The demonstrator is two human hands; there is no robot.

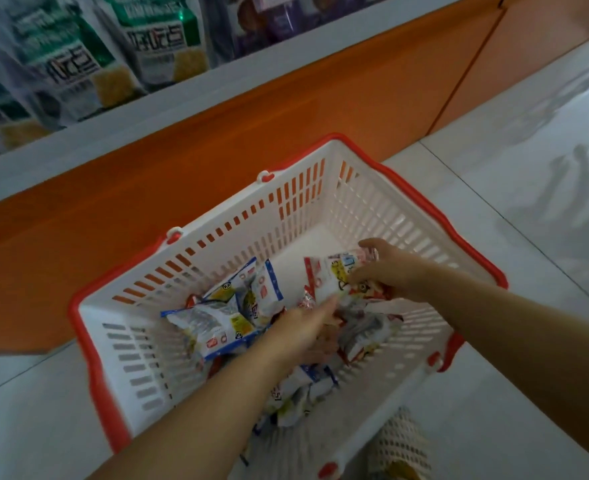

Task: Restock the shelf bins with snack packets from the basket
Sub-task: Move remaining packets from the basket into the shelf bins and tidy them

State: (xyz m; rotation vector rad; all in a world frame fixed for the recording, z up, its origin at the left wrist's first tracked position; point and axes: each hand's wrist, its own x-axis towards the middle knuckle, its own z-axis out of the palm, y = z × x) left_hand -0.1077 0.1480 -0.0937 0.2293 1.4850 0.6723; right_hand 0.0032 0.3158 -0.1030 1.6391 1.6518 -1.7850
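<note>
The right hand (pixel 388 268) has its grip curled round the top edge of a red-edged packet (pixel 324 284), thumb on the near face and fingers over the far end, and holds it just above the heap at the right of the basket (pixel 140 368). The left hand (pixel 303 329) is blurred; its grip looks spread, fingers straight and pushed in among the loose packets beside the blue-edged packets (pixel 223 317), and I judge that it holds nothing yet. The basket stands on the pale floor (pixel 528 168), against the orange base of a shelf (pixel 154 53) of large bags. The risk is the edge hold: slick film pinched at one end may slide out on the lift, or snag a neighbour and spill it over the low rim. A hasty left grab could crush the contents.
</note>
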